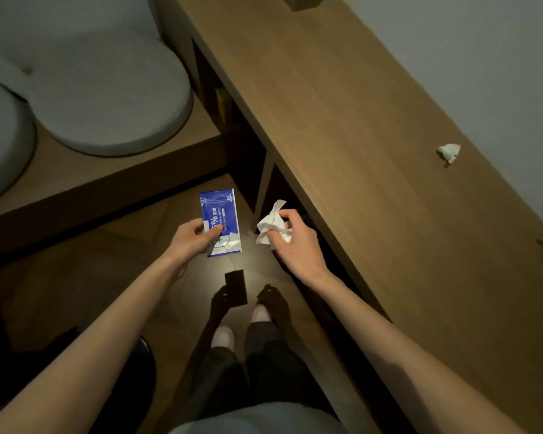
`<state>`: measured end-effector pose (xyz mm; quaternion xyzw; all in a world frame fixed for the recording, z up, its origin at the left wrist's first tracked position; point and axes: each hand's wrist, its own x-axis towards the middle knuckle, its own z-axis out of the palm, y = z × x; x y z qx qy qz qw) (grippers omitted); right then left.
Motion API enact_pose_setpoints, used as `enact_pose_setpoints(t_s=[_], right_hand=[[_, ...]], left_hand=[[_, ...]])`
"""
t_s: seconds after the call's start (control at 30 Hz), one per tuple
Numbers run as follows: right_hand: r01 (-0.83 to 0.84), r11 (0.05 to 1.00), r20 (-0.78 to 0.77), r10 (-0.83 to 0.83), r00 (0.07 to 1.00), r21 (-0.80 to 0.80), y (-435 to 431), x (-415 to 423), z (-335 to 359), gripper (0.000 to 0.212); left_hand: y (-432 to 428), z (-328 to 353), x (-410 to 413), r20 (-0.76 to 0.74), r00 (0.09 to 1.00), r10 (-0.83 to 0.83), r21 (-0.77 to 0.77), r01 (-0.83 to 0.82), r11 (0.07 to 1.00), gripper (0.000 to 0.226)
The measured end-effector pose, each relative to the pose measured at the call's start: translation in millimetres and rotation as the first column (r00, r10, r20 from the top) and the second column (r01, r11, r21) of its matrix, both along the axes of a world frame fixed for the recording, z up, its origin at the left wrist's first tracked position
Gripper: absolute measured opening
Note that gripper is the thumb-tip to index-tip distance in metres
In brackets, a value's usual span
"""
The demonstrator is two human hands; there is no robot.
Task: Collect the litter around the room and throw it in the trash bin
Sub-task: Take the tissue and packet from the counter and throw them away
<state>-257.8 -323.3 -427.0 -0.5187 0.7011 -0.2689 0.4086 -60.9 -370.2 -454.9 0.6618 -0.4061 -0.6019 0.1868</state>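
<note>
The left grip (pixel 190 238) pinches a blue packet (pixel 220 214) above the floor. The right grip (pixel 295 242) curls round a tissue (pixel 271 225). I think the picking up goes on: another wad (pixel 449 151) lies on the table (pixel 342 120), and I see no bin.

Blue flat plastic packet (pixel 220 222) up front, white lettering across it, white band at its lower end. Next to it, a white crumpled tissue (pixel 271 225). Another small white tissue wad (pixel 449 151) against the light brown wood-grain worktop (pixel 342 120). Pale grey round cushions (pixel 113 98), dark brown plank floor (pixel 76 277).
</note>
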Motion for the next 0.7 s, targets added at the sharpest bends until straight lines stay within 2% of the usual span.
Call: enact_pose_setpoints(t_s=[0.1, 0.2, 0.47, 0.7], right_hand=[[0.035, 0.999, -0.021, -0.034, 0.999, 0.037, 14, 16, -25, 0.034], [0.163, 0.984, 0.007, -0.164, 0.986, 0.069, 22, 25, -57, 0.033], [0.437, 0.874, -0.032, -0.441, 0.897, 0.213, 26, 6, -133, 0.034], [0.455, 0.859, -0.049, -0.457, 0.888, 0.234, 23, -26, -211, 0.031]], left_hand=[[14, -24, 10, -0.018, 1.0, -0.023, 0.046, 0.024, 0.999, 0.021], [21, -48, 9, -0.03, 0.998, -0.047, 0.071, 0.049, 0.996, 0.02], [31, -114, -22, -0.079, 0.992, -0.095, 0.174, 0.108, 0.979, 0.033], [16, -179, -66, -0.11, 0.99, -0.087, 0.157, 0.104, 0.982, 0.033]])
